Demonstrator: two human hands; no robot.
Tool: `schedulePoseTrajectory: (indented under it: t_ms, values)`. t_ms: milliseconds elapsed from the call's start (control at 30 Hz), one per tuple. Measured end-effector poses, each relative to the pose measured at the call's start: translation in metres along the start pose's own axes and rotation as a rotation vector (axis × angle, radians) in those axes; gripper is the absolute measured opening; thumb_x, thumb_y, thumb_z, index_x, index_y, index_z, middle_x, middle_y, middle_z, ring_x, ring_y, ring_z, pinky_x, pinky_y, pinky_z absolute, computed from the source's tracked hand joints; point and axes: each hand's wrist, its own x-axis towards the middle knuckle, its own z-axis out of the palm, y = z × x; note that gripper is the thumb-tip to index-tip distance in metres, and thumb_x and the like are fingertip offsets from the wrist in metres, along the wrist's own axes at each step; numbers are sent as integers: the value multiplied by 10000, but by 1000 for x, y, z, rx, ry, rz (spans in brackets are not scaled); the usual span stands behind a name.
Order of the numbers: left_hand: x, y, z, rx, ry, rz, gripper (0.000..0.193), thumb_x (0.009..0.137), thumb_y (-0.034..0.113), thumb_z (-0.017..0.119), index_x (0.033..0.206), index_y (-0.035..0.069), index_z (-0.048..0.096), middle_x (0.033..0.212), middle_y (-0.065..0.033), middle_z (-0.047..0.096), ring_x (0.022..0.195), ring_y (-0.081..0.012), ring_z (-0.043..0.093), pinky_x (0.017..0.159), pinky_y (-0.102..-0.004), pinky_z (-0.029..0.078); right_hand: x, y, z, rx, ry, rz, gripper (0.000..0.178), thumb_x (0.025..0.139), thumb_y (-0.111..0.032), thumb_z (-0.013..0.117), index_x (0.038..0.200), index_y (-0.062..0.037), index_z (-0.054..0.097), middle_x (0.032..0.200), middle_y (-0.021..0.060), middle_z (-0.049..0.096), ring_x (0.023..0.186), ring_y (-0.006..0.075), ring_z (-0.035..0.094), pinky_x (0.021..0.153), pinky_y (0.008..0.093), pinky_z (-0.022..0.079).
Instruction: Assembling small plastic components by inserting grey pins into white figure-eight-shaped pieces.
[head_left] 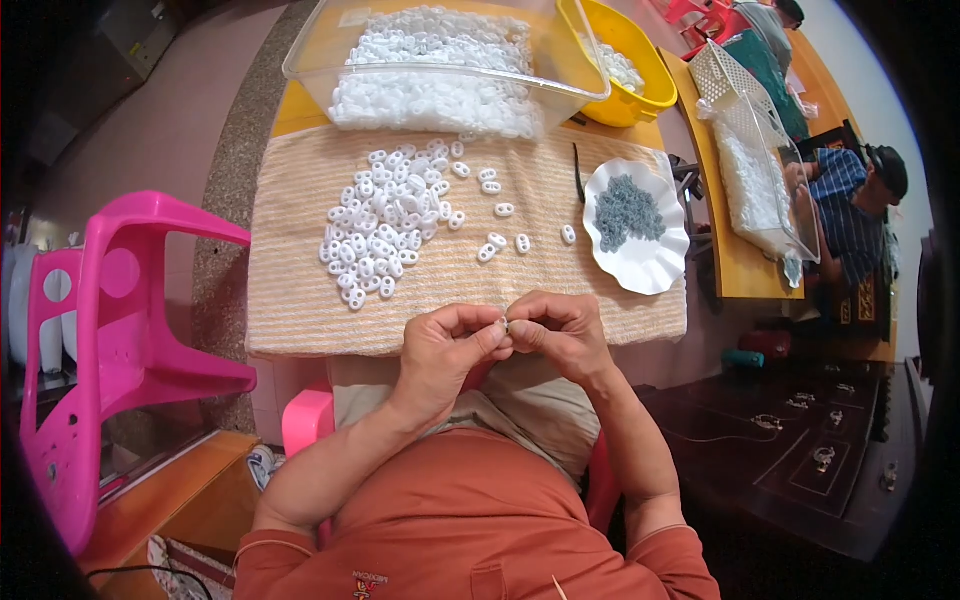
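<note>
Close together at the table's near edge, my left hand (pixel 448 348) and my right hand (pixel 562 336) meet at the fingertips. Both are closed in a pinch around something tiny and pale, mostly covered by the fingers, so its kind cannot be told. Beyond them a heap of white oval plastic pieces with two holes each (pixel 385 215) lies on the striped cloth (pixel 290 290). Several more of these pieces are scattered right of the heap. At the right, a white scalloped dish (pixel 640 275) holds a pile of tiny grey pieces (pixel 628 212).
A clear plastic bin (pixel 570 90) of white pieces stands at the far edge, beside a yellow basin (pixel 655 105). A thin black strip (pixel 577 172) lies near the dish. Left is a pink chair (pixel 150 290). Another person (pixel 860 205) sits at a side table (pixel 735 265) at right.
</note>
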Motion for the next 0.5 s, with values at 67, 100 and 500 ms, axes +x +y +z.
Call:
schedulePoseTrajectory:
  t_ms: [67,100,500]
  values:
    - [0,0,-1,9,-7,3,176,875,31,645,1026,-57,620,879,-108,673,758,-130,654,716,-238,557,1,0,1,64,2,18,66,875,-5,632,878,59,650,802,71,635,648,92,547,564,227,445]
    - [0,0,-2,16,-9,5,176,876,33,646,1026,-56,620,879,-105,674,758,-128,653,717,-237,556,1,-1,1,64,1,15,66,875,-5,632,878,59,650,802,71,635,648,92,547,564,227,445]
    - [1,7,0,-9,-21,18,167,881,37,640,1024,-47,618,871,-93,673,756,-118,646,714,-234,550,1,-19,7,207,54,163,120,901,-62,628,940,51,645,799,41,638,664,81,577,585,204,470]
